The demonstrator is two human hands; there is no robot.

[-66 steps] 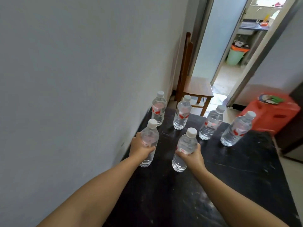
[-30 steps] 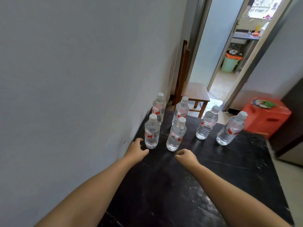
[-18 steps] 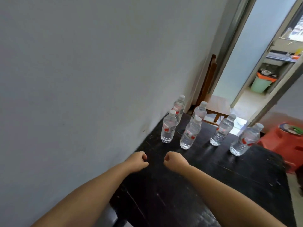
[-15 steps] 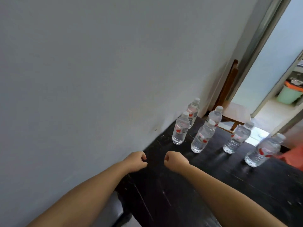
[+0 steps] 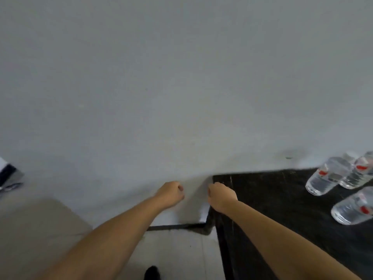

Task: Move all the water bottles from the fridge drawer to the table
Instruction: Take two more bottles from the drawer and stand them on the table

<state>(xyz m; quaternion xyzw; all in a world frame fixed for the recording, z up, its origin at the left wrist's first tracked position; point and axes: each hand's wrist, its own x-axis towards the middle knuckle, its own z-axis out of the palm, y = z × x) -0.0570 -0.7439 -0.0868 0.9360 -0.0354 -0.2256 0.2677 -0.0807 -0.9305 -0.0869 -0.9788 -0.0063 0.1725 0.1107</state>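
Clear water bottles with red labels stand on the black table point(image 5: 282, 199) at the far right edge of the view: one nearest the wall point(image 5: 325, 175), one behind it point(image 5: 357, 174), and one nearer me point(image 5: 353, 207). My left hand point(image 5: 170, 194) is a loose empty fist held over the floor, left of the table's corner. My right hand point(image 5: 221, 196) is also curled shut and empty, over the table's left corner. The image is motion-blurred. The fridge drawer is not in view.
A plain grey wall point(image 5: 181, 77) fills most of the view. Light tiled floor point(image 5: 40, 229) lies at the lower left. A dark and white object point(image 5: 8, 174) pokes in at the left edge. Something dark point(image 5: 151, 272), maybe a foot, shows at the bottom.
The view has swung left, so the bottles and table slid to the right edge. Both hands let go of the two bottles earlier, curled into fists and drew back from the bottles.
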